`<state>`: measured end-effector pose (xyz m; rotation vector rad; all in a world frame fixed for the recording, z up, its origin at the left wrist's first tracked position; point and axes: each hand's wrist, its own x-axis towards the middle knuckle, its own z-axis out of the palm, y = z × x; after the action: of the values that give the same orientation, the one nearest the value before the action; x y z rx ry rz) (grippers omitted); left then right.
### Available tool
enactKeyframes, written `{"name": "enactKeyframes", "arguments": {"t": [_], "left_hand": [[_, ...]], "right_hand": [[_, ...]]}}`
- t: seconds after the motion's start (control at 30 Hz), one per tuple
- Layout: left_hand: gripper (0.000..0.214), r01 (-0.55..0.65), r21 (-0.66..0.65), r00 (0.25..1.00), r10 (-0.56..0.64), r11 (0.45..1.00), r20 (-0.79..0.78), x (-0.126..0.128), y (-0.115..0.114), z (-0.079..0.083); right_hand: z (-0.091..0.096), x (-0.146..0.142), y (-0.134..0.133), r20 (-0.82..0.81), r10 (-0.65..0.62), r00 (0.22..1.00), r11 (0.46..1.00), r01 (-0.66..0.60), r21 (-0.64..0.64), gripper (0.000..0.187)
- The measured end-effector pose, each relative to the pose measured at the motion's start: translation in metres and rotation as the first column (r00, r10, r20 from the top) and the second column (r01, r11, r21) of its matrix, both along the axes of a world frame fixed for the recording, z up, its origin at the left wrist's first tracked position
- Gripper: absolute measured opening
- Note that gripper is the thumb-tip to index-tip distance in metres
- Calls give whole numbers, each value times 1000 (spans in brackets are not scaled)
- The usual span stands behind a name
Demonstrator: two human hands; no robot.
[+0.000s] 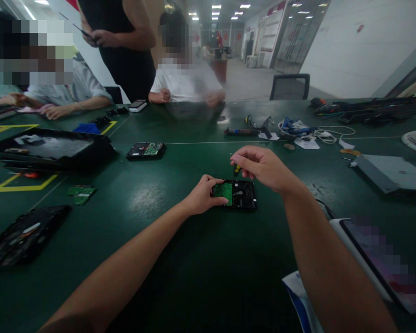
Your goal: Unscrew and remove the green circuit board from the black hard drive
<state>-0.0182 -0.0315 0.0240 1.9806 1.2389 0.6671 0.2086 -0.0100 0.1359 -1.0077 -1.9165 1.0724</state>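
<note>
Bright office space with a white wall [364,46] and ceiling lights spreads out behind my green table [201,277], which fills most of my view. Across it, 1 person in black [119,51] stands, with a seated person in white [187,85] just beside, and a person in a pale blue shirt [79,78] sits farther left. An empty-backed black chair [291,76] stands at the far side to the right. Stacked black trays [52,150] lie on my left; on my right are a flat grey metal box [398,173] and, nearer me, a device with a screen [370,263], partly behind my right forearm. A dark casing [24,236] lies near the left edge.

My left hand [204,195] spans the left end of a black hard drive [244,196], fingers at its far edge and thumb over its green circuit board [225,192]. That drive lies flat on the table in front of me, board side up. My right hand [258,167] is pinched around a small yellow and black tool [237,169] above the drive's far edge; I cannot tell whether its tip touches. Another drive [145,151] lies beyond my left hand, and a loose green board [81,193] sits farther left
</note>
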Motion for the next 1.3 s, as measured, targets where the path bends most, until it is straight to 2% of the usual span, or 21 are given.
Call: {"name": "enactKeyframes", "arguments": {"t": [0.33,0.57,0.83,1.3], "left_hand": [[65,-7,16,1000,7,1000,11,1,-1,-1],[63,-24,-1,1000,24,1000,16,1,-1,-2],[60,-6,13,1000,6,1000,-8,4,-4,6],[62,17,62,996,-12,998,-85,6,0,5]], "right_hand": [[-2,3,3,4,13,1000,1000,-13,-19,28],[2,5,3,-35,33,999,992,-37,-120,22],[2,5,1,1,19,1000,998,-19,-54,22],[2,4,0,-7,27,1000,999,-27,-47,23]]}}
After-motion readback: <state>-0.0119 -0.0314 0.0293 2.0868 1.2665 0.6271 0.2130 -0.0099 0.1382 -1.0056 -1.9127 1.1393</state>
